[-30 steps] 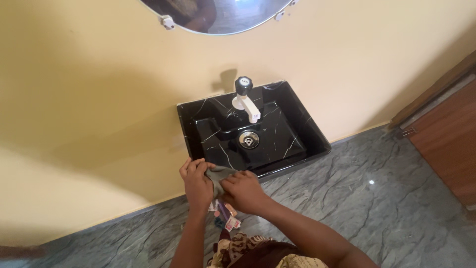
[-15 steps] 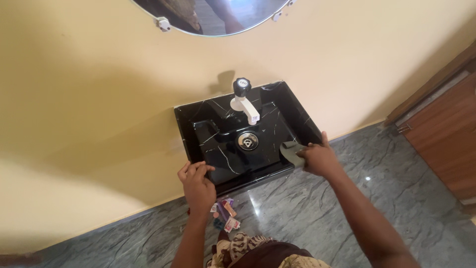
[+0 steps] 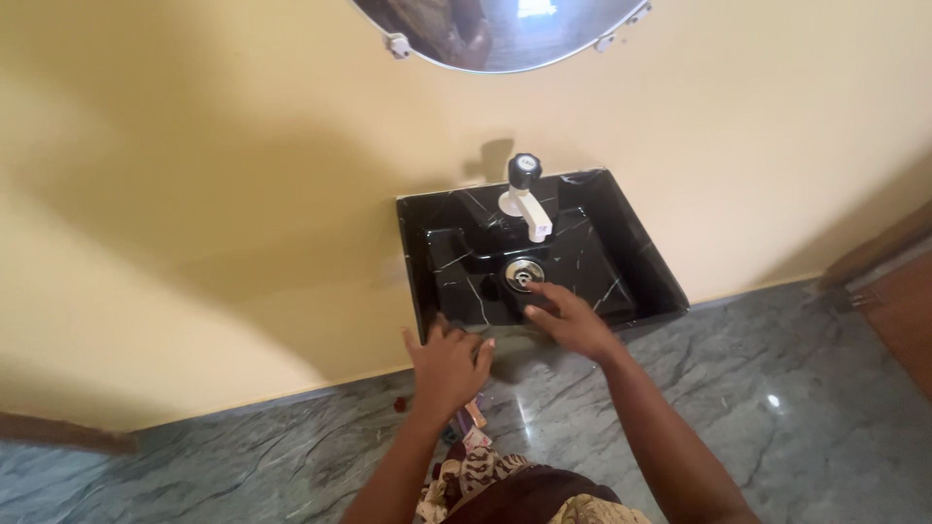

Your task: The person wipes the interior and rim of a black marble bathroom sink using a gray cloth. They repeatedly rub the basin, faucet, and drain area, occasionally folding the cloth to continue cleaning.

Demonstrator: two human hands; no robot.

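Note:
A black marbled sink point(image 3: 643, 245) hangs on a yellow wall, with a white tap point(image 3: 531, 212) topped by a black knob and a metal drain point(image 3: 523, 275). My right hand point(image 3: 570, 322) lies flat inside the basin just in front of the drain, fingers stretched toward it. The grey cloth it held a moment ago does not show; it may be under the palm. My left hand point(image 3: 449, 363) rests with spread fingers on the sink's front left rim and holds nothing.
A round mirror point(image 3: 505, 29) hangs above the sink. Small colourful packets point(image 3: 473, 417) lie on the grey marbled floor point(image 3: 777, 408) below my left hand. A brown wooden door point(image 3: 905, 301) stands at the right edge.
My right hand has moved from the sink's right rim into the basin near the drain, and the cloth is out of sight. The view has shifted so the sink sits further right.

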